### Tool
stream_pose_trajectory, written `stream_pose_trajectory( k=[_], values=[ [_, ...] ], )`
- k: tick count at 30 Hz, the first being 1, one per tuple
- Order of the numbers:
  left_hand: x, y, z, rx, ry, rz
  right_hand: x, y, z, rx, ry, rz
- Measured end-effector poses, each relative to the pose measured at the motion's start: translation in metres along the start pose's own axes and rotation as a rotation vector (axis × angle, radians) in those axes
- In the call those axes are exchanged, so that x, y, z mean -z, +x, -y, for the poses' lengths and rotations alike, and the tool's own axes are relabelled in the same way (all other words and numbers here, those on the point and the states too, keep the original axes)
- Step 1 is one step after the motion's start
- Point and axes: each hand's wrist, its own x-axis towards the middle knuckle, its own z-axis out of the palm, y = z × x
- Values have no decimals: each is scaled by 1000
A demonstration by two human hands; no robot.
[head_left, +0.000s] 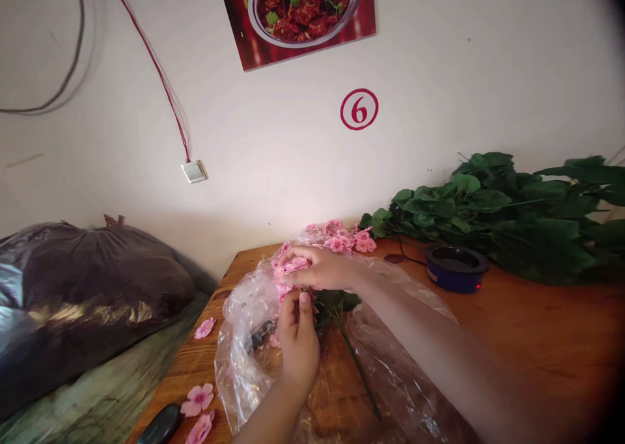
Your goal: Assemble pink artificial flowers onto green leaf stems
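Pink artificial flowers point(293, 268) bunch between my two hands above the wooden table. My right hand point(319, 268) reaches in from the right, its fingers curled over the blossoms. Just below, my left hand point(299, 336) is closed in a pinch at the base of the blossoms, where a thin stem appears to run; the fingers hide most of it. A long green stem point(354, 356) with dark leaves slants down to the right beneath my hands. Under everything lies a crumpled clear plastic bag point(239, 366).
Loose pink blossoms point(198, 400) and a black oval object point(161, 424) lie at the table's left edge. More pink flowers point(342, 237) rest at the back. A round blue pot point(454, 275) with a red light stands before green leaves point(527, 216). A dark bag point(88, 294) sits left.
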Motion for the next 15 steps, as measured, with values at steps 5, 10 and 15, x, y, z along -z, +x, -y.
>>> stream_pose_trajectory(
  k=[5, 10, 15],
  values=[
    [-4, 2, 7, 35, 44, 14, 2, 1, -3, -115, 3, 21],
    [-7, -2, 9, 147, -54, 2, 3, 2, -2, -60, -121, -47],
    [-4, -3, 9, 205, -44, 16, -3, 0, 8, -109, -166, -47]
  ],
)
